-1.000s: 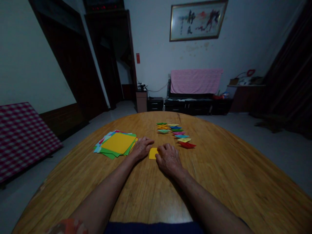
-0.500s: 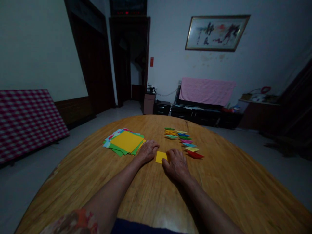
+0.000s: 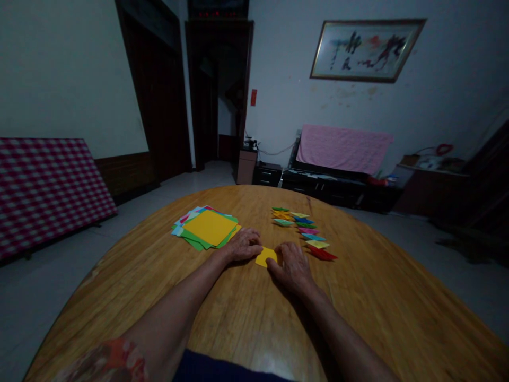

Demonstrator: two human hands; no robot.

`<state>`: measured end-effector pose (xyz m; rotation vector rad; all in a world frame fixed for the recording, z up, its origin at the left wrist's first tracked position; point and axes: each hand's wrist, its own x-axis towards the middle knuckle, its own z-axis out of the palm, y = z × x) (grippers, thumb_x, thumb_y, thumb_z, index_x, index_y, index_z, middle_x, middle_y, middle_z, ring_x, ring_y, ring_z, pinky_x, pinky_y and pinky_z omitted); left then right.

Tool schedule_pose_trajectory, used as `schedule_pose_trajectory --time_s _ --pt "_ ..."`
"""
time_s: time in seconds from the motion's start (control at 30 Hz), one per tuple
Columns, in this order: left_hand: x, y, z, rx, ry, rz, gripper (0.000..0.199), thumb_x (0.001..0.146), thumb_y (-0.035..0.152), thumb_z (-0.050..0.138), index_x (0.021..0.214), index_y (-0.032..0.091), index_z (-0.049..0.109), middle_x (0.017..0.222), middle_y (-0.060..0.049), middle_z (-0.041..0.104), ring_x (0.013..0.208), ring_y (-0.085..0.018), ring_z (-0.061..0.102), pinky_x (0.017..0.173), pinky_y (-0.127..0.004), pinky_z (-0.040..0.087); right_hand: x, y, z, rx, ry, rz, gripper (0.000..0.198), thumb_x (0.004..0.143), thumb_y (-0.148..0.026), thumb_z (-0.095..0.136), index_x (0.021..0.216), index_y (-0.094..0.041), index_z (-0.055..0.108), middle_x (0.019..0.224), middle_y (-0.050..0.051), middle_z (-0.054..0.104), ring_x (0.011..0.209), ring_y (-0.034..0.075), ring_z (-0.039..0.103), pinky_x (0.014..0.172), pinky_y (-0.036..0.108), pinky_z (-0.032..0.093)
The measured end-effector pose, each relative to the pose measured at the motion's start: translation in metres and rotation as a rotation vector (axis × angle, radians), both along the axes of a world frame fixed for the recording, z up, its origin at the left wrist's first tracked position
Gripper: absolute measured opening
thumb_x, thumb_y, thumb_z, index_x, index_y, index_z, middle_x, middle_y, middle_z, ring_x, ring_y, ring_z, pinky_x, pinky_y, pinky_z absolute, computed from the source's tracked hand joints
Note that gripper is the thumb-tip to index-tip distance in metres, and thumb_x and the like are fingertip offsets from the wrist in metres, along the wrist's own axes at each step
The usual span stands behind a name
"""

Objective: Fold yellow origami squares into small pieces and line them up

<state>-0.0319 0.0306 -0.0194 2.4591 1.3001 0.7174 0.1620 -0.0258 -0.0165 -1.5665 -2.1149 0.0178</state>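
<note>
A small folded yellow paper [image 3: 265, 258] lies on the wooden table in front of me, roughly square. My right hand [image 3: 293, 268] grips its right side, the thumb on top and the curled fingers behind the edge. At its upper left corner, the bent fingertips of my left hand [image 3: 243, 245] are closed on the paper. Part of the sheet is covered by my fingers. Just beyond my left hand sits a stack of coloured paper squares [image 3: 210, 227], a yellow one uppermost.
Several small folded paper boats stand in rows right of centre, a red boat [image 3: 322, 253] nearest my right hand. The round wooden table [image 3: 246, 313] fills the foreground. A black cabinet [image 3: 322, 185] with a pink cloth [image 3: 344, 148] above it stands beyond.
My left hand has shifted right, from beside the yellow paper onto its corner. The paper has turned slightly under my right hand. The camera view has swung a little left.
</note>
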Motion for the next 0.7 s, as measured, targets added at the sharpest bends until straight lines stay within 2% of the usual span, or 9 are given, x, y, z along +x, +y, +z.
schedule_pose_trajectory --time_s 0.2,0.43,0.7 --pt "-0.006 0.000 -0.002 -0.021 -0.021 -0.043 0.023 0.075 0.030 0.065 0.093 0.019 0.072 0.121 -0.007 0.061 0.110 -0.023 0.056 0.098 -0.034 0.040 0.003 0.001 -0.003 -0.023 -0.021 0.004 0.033 0.081 -0.041 0.055 0.103 -0.016 0.059 0.106 0.010 0.057 0.098 0.026 0.050 0.084 0.037 0.035" --pt "-0.008 -0.001 0.000 -0.063 -0.024 -0.034 0.025 0.075 0.030 0.063 0.096 0.018 0.070 0.126 -0.009 0.058 0.114 -0.024 0.054 0.100 -0.036 0.040 0.017 0.003 0.004 -0.140 0.001 0.155 0.043 0.074 -0.044 0.066 0.109 -0.019 0.059 0.113 0.008 0.055 0.104 0.024 0.048 0.087 0.034 0.035" --pt "0.000 -0.005 0.008 -0.049 0.020 0.015 0.019 0.072 0.023 0.062 0.088 0.017 0.069 0.123 -0.008 0.060 0.112 -0.023 0.055 0.100 -0.035 0.040 0.014 0.003 0.007 -0.177 0.021 0.116 0.043 0.072 -0.041 0.067 0.106 -0.017 0.059 0.110 0.008 0.055 0.102 0.023 0.048 0.085 0.034 0.035"
